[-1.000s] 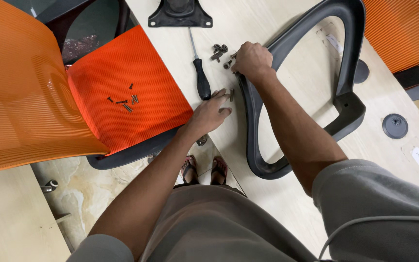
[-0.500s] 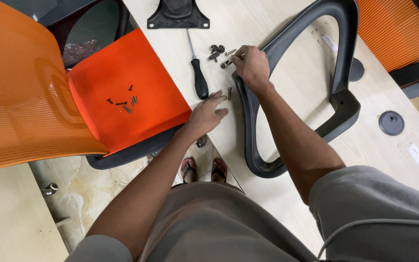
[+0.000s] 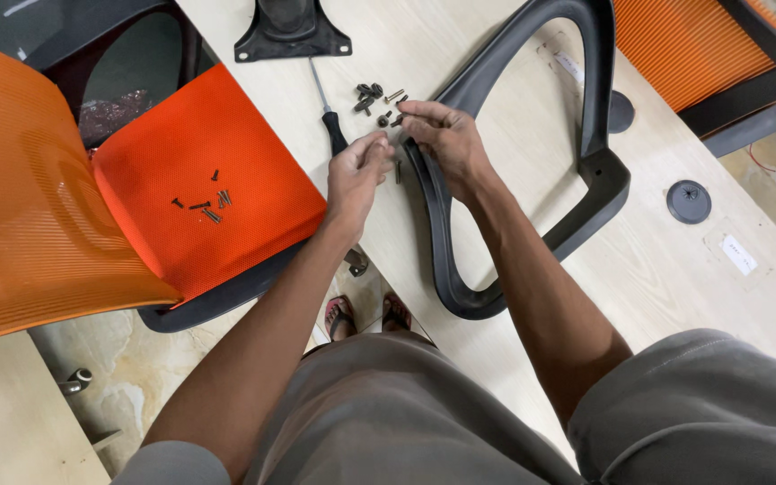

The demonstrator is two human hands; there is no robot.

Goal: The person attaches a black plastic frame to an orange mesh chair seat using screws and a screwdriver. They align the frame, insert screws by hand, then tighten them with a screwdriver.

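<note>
My right hand [image 3: 442,139] pinches a small dark screw beside a pile of several screws and washers [image 3: 377,99] on the pale wooden table [image 3: 514,296]. My left hand [image 3: 357,175] is raised close to it, fingertips curled, apparently on a small part that I cannot make out. Both hands hover over the near rim of a black plastic chair frame [image 3: 599,171] that lies flat on the table. A screwdriver [image 3: 327,112] with a black handle lies just beyond my left hand.
An orange mesh chair seat [image 3: 199,193] at the left carries several loose screws [image 3: 204,205]. A black bracket [image 3: 291,31] lies at the table's far edge. Another orange seat [image 3: 702,54] and a round black cap [image 3: 689,199] are at the right. My sandalled feet [image 3: 365,316] show below.
My left hand lifted off the table edge and moved up toward the right hand. The right hand shifted from the frame's rim to the screw pile and pinched a screw.
</note>
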